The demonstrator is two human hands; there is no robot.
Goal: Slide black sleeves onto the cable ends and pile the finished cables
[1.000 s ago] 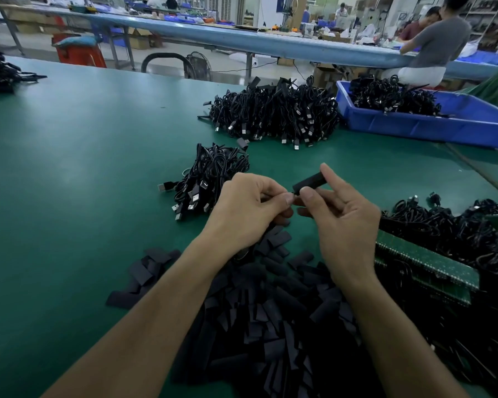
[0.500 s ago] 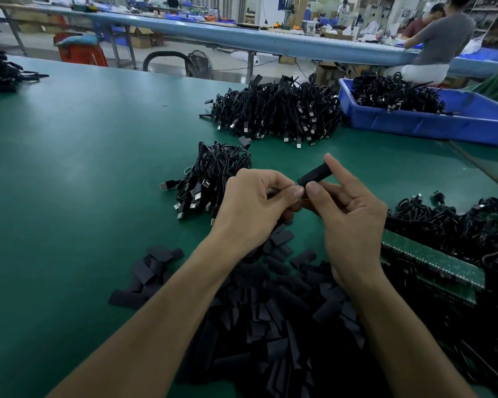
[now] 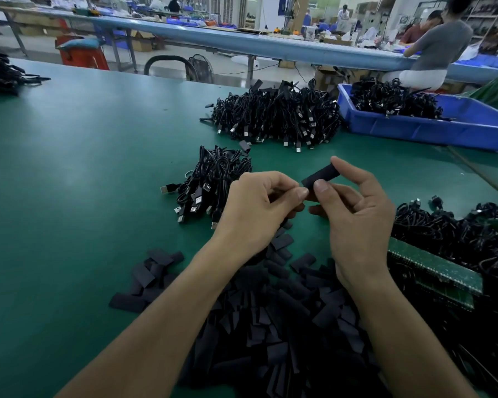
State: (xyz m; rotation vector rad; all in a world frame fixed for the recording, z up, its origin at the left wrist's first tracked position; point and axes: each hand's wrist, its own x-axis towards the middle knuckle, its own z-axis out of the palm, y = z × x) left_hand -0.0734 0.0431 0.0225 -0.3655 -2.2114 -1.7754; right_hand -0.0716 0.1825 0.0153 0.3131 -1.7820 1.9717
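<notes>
Right hand (image 3: 357,222) pinches the sleeve (image 3: 320,175) mid-length, left hand (image 3: 256,208) its near end; likely light, soft, easily flattened.

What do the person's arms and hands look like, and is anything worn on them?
The left forearm and right forearm are bare, no sleeves in view. The left hand and right hand wear no gloves, rings or watch. Nails are short.

Green table (image 3: 69,168) holds cable piles (image 3: 273,116), sleeves (image 3: 270,326), blue bin (image 3: 414,130).
</notes>
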